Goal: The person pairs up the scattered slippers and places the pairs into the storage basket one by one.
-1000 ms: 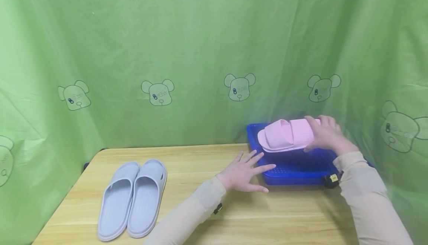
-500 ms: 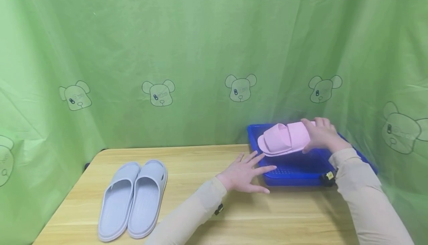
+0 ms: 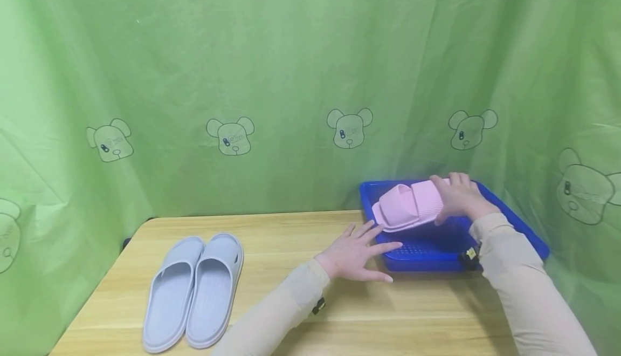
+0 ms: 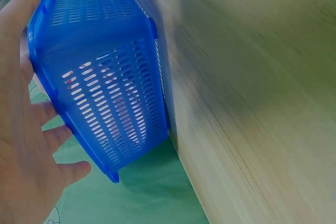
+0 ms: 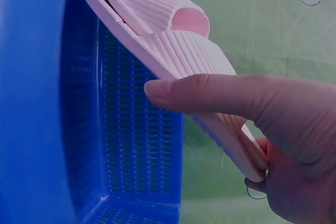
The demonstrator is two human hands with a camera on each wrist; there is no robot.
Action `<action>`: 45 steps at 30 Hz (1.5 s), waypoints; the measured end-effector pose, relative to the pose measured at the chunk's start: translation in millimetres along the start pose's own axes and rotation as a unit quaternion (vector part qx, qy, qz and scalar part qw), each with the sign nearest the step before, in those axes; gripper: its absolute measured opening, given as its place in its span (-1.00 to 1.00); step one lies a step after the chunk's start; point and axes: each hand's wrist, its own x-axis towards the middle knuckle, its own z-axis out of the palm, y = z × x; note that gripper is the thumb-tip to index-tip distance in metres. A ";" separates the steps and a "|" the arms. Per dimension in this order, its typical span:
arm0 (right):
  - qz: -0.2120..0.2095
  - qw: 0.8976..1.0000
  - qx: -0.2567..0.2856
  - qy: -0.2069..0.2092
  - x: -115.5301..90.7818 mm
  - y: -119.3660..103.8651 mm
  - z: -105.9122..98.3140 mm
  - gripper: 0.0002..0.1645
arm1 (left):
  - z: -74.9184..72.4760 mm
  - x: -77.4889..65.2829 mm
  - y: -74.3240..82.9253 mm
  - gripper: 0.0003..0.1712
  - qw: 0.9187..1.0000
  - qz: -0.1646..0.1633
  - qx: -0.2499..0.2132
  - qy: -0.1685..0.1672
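Note:
My right hand (image 3: 460,199) grips the right end of a pair of pink ribbed slippers (image 3: 398,207), thumb on the near side. The two slippers are fitted together and slant over the blue plastic basket (image 3: 422,265), left end lower and near the left wall. In the right wrist view the thumb lies across the side of the slippers (image 5: 157,51), with the slotted basket (image 5: 139,145) beneath. My left hand (image 3: 354,253) has its fingers spread at the basket's left front corner; in the left wrist view its fingertips lie at the rim of the basket (image 4: 73,129).
A pair of grey-blue slippers (image 3: 189,291) lies side by side on the left of the wooden table (image 3: 291,232). Green curtain (image 3: 291,75) with bear prints hangs behind the table and on both sides, close to the basket's back.
My right hand and the pink slippers have shifted a little left and toward me, and the slippers slant more, their left end lower. The left hand stays in place.

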 end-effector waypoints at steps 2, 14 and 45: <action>0.001 1.000 0.000 -0.002 0.3 -1.4 0.4 0.53 | 0.2 0.1 0.1 -0.06 1.000 -0.001 0.000 0.000; 0.003 1.000 0.002 -0.016 3.0 -7.8 2.1 0.52 | 0.6 0.2 0.0 -0.06 1.000 -0.001 0.000 0.006; -0.002 0.999 0.034 -0.038 8.6 -9.0 -3.9 0.27 | -2.6 -1.8 2.9 -0.06 1.000 -0.001 -0.001 0.004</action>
